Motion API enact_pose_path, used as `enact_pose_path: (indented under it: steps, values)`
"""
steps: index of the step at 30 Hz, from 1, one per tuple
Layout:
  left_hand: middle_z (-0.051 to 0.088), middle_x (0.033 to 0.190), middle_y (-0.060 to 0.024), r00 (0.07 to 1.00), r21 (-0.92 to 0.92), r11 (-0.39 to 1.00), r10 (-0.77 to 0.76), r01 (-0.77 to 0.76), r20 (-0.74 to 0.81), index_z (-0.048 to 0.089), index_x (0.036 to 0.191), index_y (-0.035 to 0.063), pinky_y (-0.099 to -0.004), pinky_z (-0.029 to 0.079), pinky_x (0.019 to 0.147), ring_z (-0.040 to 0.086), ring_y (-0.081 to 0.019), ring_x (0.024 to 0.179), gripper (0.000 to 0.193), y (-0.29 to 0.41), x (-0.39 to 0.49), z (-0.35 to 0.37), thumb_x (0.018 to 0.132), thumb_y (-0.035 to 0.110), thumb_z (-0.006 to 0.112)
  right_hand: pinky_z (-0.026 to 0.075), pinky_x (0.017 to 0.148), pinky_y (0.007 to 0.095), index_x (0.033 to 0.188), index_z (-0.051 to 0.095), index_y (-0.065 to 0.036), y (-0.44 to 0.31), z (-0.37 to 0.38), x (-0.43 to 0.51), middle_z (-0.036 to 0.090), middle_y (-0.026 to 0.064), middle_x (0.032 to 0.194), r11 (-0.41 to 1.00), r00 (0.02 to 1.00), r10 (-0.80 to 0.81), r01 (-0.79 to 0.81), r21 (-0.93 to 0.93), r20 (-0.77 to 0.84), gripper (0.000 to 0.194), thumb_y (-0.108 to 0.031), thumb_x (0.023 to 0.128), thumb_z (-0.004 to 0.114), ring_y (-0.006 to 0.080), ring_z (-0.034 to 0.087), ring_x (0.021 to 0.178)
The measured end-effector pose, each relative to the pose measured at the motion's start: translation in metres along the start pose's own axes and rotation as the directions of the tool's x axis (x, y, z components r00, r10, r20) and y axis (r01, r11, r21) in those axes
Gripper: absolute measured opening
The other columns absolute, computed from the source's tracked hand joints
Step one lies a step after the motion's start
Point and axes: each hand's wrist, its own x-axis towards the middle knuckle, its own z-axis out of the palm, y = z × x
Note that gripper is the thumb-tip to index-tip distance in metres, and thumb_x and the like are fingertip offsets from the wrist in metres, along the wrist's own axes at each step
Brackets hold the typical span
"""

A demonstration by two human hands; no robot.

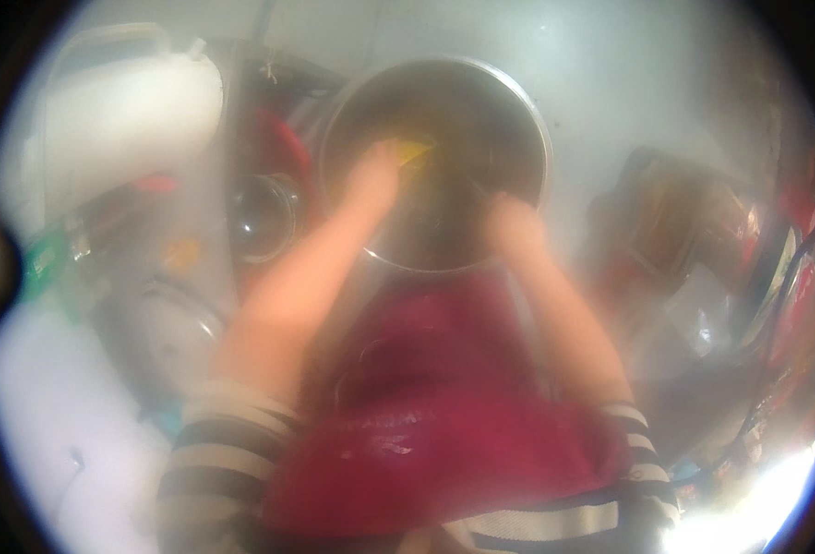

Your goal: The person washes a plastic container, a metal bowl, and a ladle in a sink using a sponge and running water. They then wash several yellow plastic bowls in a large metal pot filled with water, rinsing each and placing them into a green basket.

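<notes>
A large round metal pan (544, 138) lies in front of me, its inside dark and brownish in the haze. Over its left part, my left hand (378, 170) is closed on a yellow piece (416, 151), too blurred to name exactly. At the lower right of the pan is my right hand (511, 218), its fingers curled; a thin dark line runs from them into the pan, perhaps a handle, but what it is cannot be made out. Both hands are blurred.
Left of the pan, a round vessel with a glossy dark inside (262, 215) stands by a red rim (288, 142). A white cylindrical container (137, 104) lies at the upper left. On the right are a brown box-like object (663, 215), clear plastic (702, 311) and a dark cable (785, 291).
</notes>
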Motion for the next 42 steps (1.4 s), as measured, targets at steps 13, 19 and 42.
enact_pose_path:
  steps: [13, 19, 42]
  values:
    - [0.063, 0.109, -0.0148, 0.965, -0.728, 0.677, -0.106, -0.108, -0.241, 0.056, 0.125, 0.0026, -0.0378, 0.050, 0.082, 0.061, -0.0269, 0.101, 0.038, 0.014, -0.064, -0.146, 0.087, 0.012, 0.056, 0.045, 0.097, 0.0460, 0.133, 0.055, -0.009, 0.008, -0.100, -0.063, 0.060, 0.0152, 0.124, 0.659, 0.983, 0.146, -0.009, 0.752, -0.116, 0.052, -0.039, 0.090, 0.060, 0.0320, 0.057, 0.113]
    - [0.065, 0.089, -0.0045, 0.997, -0.992, 0.126, -0.077, -0.011, -0.020, 0.062, 0.107, 0.0041, -0.0266, 0.044, 0.062, 0.059, -0.0130, 0.075, 0.022, 0.102, -0.118, -0.168, 0.088, 0.016, 0.058, 0.042, 0.099, 0.0363, 0.133, 0.052, -0.004, 0.034, -0.150, -0.094, 0.058, 0.0084, 0.129, -0.258, 0.980, -0.192, 0.008, 0.966, -0.059, 0.055, -0.043, 0.094, 0.056, 0.0213, 0.052, 0.121]
    - [0.066, 0.093, -0.0104, 0.838, -0.125, 0.951, 0.309, -0.283, 0.450, 0.045, 0.136, -0.0002, -0.0315, 0.050, 0.072, 0.062, -0.0180, 0.081, 0.051, 0.347, -0.165, 0.056, 0.095, 0.026, 0.061, 0.045, 0.097, 0.0416, 0.137, 0.037, 0.006, 0.570, 0.179, -0.396, 0.051, 0.0267, 0.127, -0.088, 0.117, 0.971, -0.636, 0.767, 0.209, 0.091, -0.045, 0.072, 0.075, 0.0330, 0.053, 0.118]
